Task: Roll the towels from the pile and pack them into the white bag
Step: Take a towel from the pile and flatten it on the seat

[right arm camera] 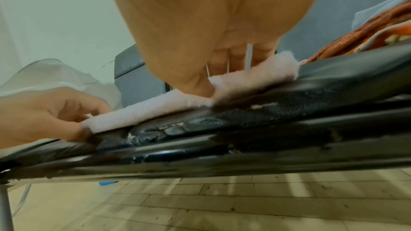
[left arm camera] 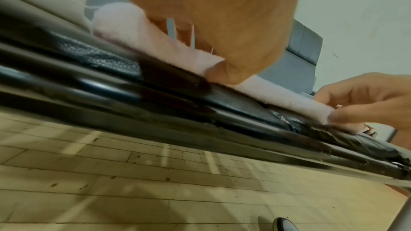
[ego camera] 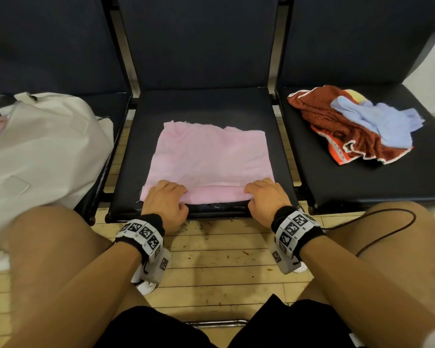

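A pink towel (ego camera: 209, 156) lies flat on the middle black seat (ego camera: 204, 106), its near edge folded over into a thin roll (ego camera: 219, 195). My left hand (ego camera: 167, 197) grips the roll's left end, fingers curled over the top and thumb under. At the right end my right hand (ego camera: 264, 194) grips it the same way. Both wrist views show the roll (left arm camera: 155, 46) (right arm camera: 160, 110) pinched at the seat's front edge. The white bag (ego camera: 43, 156) sits on the left seat, its opening showing pink inside. The pile, a rust-red towel (ego camera: 337, 126) under a light blue one (ego camera: 382, 121), lies on the right seat.
Three dark chairs stand side by side with upright backrests (ego camera: 199, 41) behind the seats. My bare knees (ego camera: 60, 234) flank the middle seat, above a wooden floor (ego camera: 224, 267). A thin black cable (ego camera: 392, 229) loops over my right knee.
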Motion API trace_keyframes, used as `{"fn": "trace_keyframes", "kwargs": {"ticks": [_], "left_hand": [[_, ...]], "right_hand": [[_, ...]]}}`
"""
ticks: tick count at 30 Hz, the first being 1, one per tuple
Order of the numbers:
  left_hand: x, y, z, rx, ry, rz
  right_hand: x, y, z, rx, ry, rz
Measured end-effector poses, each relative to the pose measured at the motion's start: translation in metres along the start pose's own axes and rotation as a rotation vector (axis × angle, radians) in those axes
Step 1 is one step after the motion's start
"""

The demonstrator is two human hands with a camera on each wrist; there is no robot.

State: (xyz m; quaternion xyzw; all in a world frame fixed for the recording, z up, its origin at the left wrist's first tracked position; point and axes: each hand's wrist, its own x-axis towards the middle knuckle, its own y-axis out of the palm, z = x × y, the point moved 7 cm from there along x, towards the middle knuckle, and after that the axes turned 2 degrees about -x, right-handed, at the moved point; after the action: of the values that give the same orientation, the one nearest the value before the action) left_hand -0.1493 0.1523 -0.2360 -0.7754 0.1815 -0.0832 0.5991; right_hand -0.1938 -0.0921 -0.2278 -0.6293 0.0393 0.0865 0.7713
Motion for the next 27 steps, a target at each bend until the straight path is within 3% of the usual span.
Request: {"fn": "trace_keyframes", "kwargs": {"ticks": [12, 18, 27], "left_hand": [[0.000, -0.006, 0.006, -0.083, -0.123, 0.060], [0.003, -0.014, -0.003, 0.036, 0.002, -0.127], [-0.001, 0.003, -0.008, 0.037, 0.034, 0.018]], "right_hand": [[-0.001, 0.001, -0.006, 0.066, 0.030, 0.006], [0.002, -0.008, 0.000, 0.053, -0.065, -0.157], [0.000, 0.005, 0.001, 0.021, -0.010, 0.054]]}}
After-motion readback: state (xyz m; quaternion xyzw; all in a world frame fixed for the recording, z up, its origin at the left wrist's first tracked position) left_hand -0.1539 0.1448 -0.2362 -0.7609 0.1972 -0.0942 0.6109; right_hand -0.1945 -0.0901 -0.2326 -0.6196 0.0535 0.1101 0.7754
